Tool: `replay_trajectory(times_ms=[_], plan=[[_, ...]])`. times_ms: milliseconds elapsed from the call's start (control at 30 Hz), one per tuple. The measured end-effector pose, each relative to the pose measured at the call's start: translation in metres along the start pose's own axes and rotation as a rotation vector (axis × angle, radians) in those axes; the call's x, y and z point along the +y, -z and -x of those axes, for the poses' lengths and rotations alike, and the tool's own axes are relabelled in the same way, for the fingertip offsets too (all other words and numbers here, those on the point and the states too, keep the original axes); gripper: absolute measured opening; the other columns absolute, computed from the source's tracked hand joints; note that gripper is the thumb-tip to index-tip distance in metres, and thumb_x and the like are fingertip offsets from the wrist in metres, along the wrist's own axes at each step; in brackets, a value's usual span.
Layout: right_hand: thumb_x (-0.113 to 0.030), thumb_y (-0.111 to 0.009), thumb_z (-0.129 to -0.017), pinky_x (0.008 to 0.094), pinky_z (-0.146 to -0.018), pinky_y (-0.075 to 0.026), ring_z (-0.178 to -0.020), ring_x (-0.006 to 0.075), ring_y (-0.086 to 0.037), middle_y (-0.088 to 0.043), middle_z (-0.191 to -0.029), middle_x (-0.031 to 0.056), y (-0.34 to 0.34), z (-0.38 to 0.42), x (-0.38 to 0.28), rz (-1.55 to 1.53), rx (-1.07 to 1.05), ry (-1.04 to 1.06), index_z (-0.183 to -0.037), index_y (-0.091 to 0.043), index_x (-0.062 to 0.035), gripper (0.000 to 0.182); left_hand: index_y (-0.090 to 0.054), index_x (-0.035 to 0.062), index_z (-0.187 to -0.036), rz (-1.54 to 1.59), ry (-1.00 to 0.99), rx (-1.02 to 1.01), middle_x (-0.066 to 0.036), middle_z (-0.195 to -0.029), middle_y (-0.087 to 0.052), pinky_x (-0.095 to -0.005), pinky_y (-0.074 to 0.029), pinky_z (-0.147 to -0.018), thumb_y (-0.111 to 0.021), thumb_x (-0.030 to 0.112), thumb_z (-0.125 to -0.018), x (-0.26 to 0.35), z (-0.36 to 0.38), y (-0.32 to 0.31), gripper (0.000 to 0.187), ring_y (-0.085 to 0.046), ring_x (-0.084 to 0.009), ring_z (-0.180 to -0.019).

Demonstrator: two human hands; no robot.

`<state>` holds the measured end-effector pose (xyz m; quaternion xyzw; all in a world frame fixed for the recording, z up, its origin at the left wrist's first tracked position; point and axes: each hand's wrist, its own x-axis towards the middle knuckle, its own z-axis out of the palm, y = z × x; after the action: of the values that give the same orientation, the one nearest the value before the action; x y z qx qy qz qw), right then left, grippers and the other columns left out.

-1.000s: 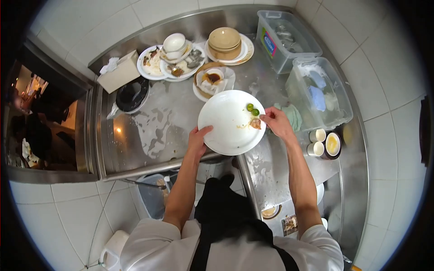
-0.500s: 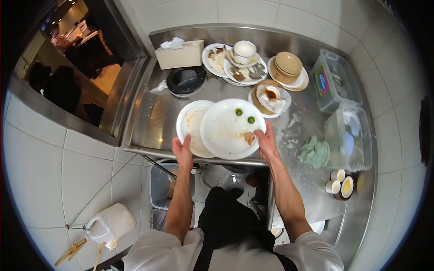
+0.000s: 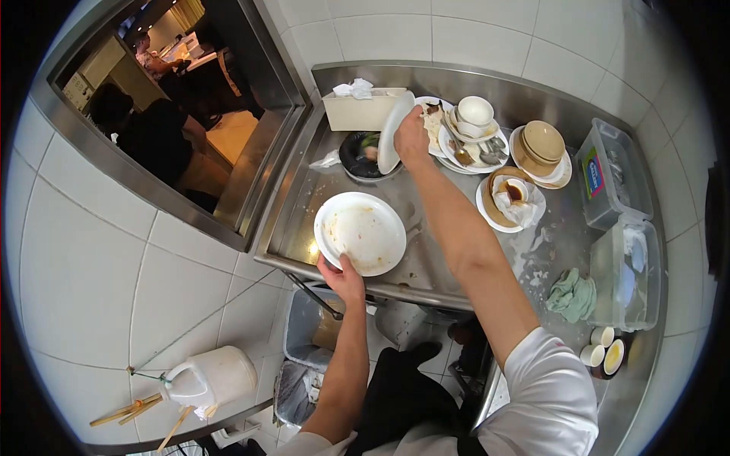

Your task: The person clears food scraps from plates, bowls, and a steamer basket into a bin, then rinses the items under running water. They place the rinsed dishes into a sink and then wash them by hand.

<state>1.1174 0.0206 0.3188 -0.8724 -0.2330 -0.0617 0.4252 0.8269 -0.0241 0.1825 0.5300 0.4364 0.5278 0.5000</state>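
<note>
Two plates: right hand (image 3: 411,137) grips tilted plate (image 3: 394,131) over bin (image 3: 363,156); left hand (image 3: 342,275) grips dirty plate (image 3: 360,232) at worktop (image 3: 456,258) front edge.

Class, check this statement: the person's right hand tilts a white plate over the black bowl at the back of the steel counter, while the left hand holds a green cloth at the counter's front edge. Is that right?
Not quite. In the head view the left hand holds a soiled white plate, not a green cloth; the green cloth lies untouched further right. The rest stands: the right hand tilts a white plate over the black bowl at the back of the steel counter.

Tilted white plate (image 3: 392,131); flat smeared plate (image 3: 360,232)
</note>
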Motion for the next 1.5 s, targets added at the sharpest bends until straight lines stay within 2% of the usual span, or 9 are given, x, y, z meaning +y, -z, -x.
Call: replay_trajectory(times_ms=[267, 400, 567, 867, 1000, 1133, 1233, 1333, 1500], plan=[[-0.002, -0.045, -0.087, 0.0403, -0.091, -0.043, -0.104, 0.0349, -0.057, -0.054, -0.115, 0.0231, 0.154, 0.126, 0.083, -0.386, 0.482, 0.08, -0.129, -0.032, 0.0032, 0.044, -0.038, -0.0016, -0.13, 0.189, -0.1, -0.124, -0.016, -0.121, -0.052, -0.0343, -0.042, -0.093, -0.059, 0.006, -0.089, -0.023, -0.013, 0.014, 0.048, -0.053, -0.023, -0.106], [-0.01, -0.054, -0.089, 0.0332, -0.093, -0.042, -0.105, 0.0185, -0.054, -0.055, -0.117, 0.0137, 0.3, 0.311, 0.158, -0.592, 0.583, -0.461, -0.128, -0.039, 0.0014, 0.044, -0.043, -0.0009, -0.118, 0.2, 0.139, -0.238, -0.021, -0.112, -0.056, -0.0441, -0.054, -0.079, -0.062, 0.01, -0.087, -0.01, -0.014, 0.03, 0.038, -0.06, -0.0306, -0.096], [-0.008, -0.062, -0.081, 0.0349, -0.081, -0.053, -0.089, 0.025, -0.065, -0.063, -0.108, 0.0151, 0.456, 0.585, 0.176, -0.799, 0.764, -1.171, -0.122, -0.051, 0.0017, 0.044, -0.041, -0.0023, -0.131, 0.233, 0.358, -0.826, -0.019, -0.132, -0.047, -0.0436, -0.038, -0.102, -0.059, 0.022, -0.085, 0.027, 0.016, 0.008, 0.055, -0.049, -0.033, -0.118], [-0.005, -0.062, -0.079, 0.0317, -0.064, -0.059, -0.077, 0.0224, -0.067, -0.064, -0.092, 0.0118, 0.436, 0.924, 0.188, -1.019, 1.399, -1.538, -0.112, -0.053, 0.0029, 0.035, -0.041, 0.0004, -0.133, 0.046, 0.892, -1.664, -0.017, -0.127, -0.053, -0.0434, -0.051, -0.089, -0.053, 0.029, -0.089, 0.139, 0.204, -0.069, 0.053, -0.057, -0.0302, -0.11], [-0.01, -0.06, -0.082, 0.0252, -0.041, -0.048, -0.055, 0.0143, -0.058, -0.063, -0.08, 0.006, 0.393, 1.024, 0.276, -1.004, 1.647, -1.498, -0.099, -0.057, -0.005, 0.019, -0.04, 0.0015, -0.133, 0.006, 0.744, -2.054, -0.018, -0.123, -0.054, -0.0413, -0.051, -0.089, -0.052, 0.017, -0.088, 0.151, 0.3, -0.056, 0.049, -0.059, -0.0298, -0.107], [-0.019, -0.054, -0.094, 0.0341, -0.071, -0.059, -0.079, 0.0211, -0.063, -0.061, -0.096, 0.0109, 0.376, 0.992, 0.323, -1.141, 2.179, -0.7, -0.108, -0.053, -0.0031, 0.021, -0.042, -0.0006, -0.131, -0.1, 0.854, -2.117, -0.019, -0.119, -0.056, -0.0386, -0.052, -0.085, -0.053, 0.004, -0.084, 0.162, 0.407, -0.001, 0.049, -0.061, -0.0288, -0.102], [-0.024, -0.05, -0.096, 0.0376, -0.082, -0.055, -0.099, 0.0218, -0.059, -0.057, -0.11, 0.012, 0.374, 0.963, 0.296, -1.256, 1.863, -0.853, -0.116, -0.05, -0.0045, 0.028, -0.045, -0.0008, -0.128, -0.24, 0.815, -2.228, -0.018, -0.115, -0.059, -0.0362, -0.053, -0.083, -0.054, 0.002, -0.084, 0.146, 0.472, 0.041, 0.045, -0.062, -0.0265, -0.099], [-0.03, -0.056, -0.093, 0.038, -0.087, -0.052, -0.102, 0.0234, -0.06, -0.056, -0.122, 0.0142, 0.41, 0.927, 0.206, -1.812, 1.142, -0.55, -0.13, -0.043, -0.0046, 0.047, -0.048, -0.001, -0.125, -0.316, 0.791, -2.343, -0.016, -0.11, -0.061, -0.035, -0.054, -0.08, -0.058, 0.003, -0.084, 0.116, 0.541, 0.088, 0.043, -0.063, -0.0242, -0.097], [-0.009, -0.062, -0.086, 0.0365, -0.07, -0.058, -0.086, 0.0244, -0.066, -0.063, -0.104, 0.0175, 0.405, 0.983, 0.225, -1.248, 1.339, -1.165, -0.117, -0.049, 0.0075, 0.037, -0.039, 0.0039, -0.135, -0.677, 0.848, -2.382, -0.015, -0.118, -0.057, -0.0371, -0.055, -0.076, -0.065, 0.024, -0.086, 0.058, 0.631, 0.158, 0.058, -0.062, -0.0241, -0.098]])
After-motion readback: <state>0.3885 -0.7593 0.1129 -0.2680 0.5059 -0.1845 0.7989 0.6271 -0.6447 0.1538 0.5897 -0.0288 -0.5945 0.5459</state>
